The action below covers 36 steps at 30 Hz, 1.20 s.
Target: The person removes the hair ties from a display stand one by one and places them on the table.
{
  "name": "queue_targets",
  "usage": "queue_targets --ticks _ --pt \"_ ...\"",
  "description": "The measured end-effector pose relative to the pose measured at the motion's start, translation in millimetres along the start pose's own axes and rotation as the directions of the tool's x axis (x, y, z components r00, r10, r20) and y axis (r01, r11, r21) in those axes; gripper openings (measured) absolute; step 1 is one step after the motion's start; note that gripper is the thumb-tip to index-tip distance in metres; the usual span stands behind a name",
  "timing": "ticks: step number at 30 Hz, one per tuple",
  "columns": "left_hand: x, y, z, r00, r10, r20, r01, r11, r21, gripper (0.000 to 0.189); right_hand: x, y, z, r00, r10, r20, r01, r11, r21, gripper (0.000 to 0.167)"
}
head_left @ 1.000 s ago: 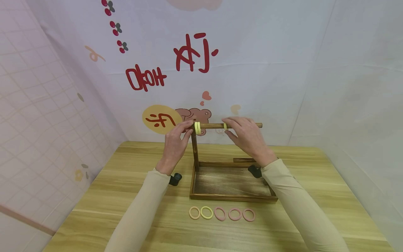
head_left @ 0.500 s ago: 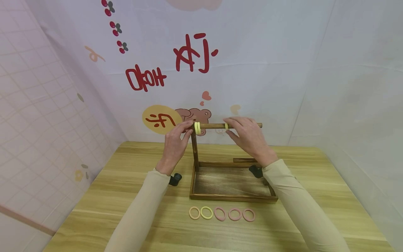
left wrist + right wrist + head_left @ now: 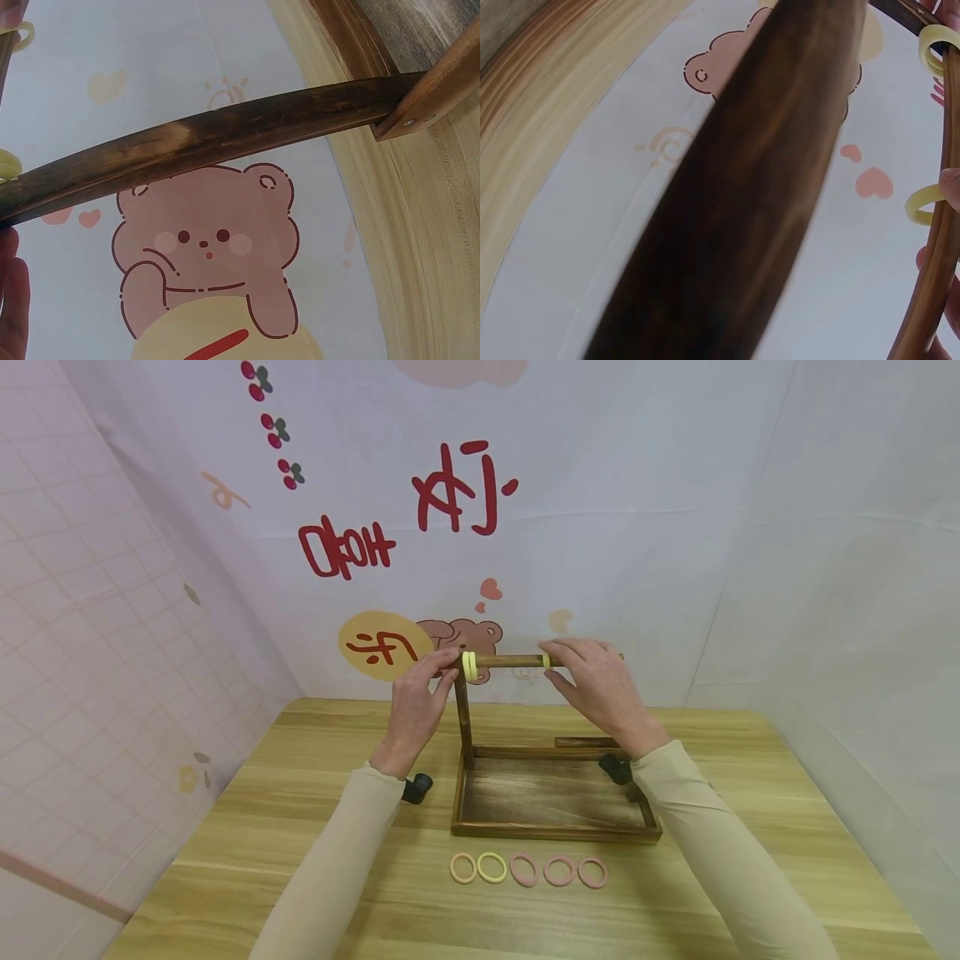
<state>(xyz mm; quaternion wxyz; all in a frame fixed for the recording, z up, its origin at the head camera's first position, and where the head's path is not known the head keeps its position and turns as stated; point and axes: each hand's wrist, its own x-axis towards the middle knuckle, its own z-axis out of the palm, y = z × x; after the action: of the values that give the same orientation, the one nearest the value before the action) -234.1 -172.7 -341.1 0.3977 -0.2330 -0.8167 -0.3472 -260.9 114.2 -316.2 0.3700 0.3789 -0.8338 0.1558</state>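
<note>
In the head view a wooden rod (image 3: 510,661) juts rightward from the top of an upright post (image 3: 465,718) on a wooden stand. My left hand (image 3: 417,706) holds the post's top between thumb and fingers. Just right of it, yellow rings (image 3: 469,667) hang on the rod, side by side. Farther right along the rod, my right hand (image 3: 597,689) pinches another yellow ring (image 3: 546,660) that encircles it. That ring (image 3: 917,205) shows at the right edge of the right wrist view, with fingertips on it. The post (image 3: 210,139) crosses the left wrist view.
The stand's shallow tray base (image 3: 555,832) rests on the wood-grain table (image 3: 337,877). A lower wooden bar (image 3: 585,742) shows behind the right forearm. In front of the tray lie an orange ring (image 3: 463,868), a yellow ring (image 3: 492,867) and pink rings (image 3: 558,871) in a row.
My right hand has moved slightly right along the rod with the pinched yellow ring. My left hand stays at the post's top, and the rings beside it keep their place.
</note>
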Motion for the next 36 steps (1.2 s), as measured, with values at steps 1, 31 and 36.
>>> queue_targets --ticks 1,31,36 --pt "-0.2 -0.1 0.0 1.0 0.0 0.0 0.0 1.0 0.001 0.026 -0.3 0.2 -0.2 1.0 0.001 -0.001 -0.001 1.0 0.0 0.046" --pt "-0.4 -0.8 1.2 1.0 -0.005 -0.011 0.004 1.0 -0.023 0.026 -11.5 12.9 -8.8 1.0 0.022 -0.003 -0.022 1.0 0.01 0.045" --pt "-0.4 -0.5 1.0 1.0 -0.001 -0.013 0.001 1.0 -0.025 0.026 -13.5 15.1 -10.8 1.0 0.013 -0.004 -0.013 1.0 0.002 0.046"
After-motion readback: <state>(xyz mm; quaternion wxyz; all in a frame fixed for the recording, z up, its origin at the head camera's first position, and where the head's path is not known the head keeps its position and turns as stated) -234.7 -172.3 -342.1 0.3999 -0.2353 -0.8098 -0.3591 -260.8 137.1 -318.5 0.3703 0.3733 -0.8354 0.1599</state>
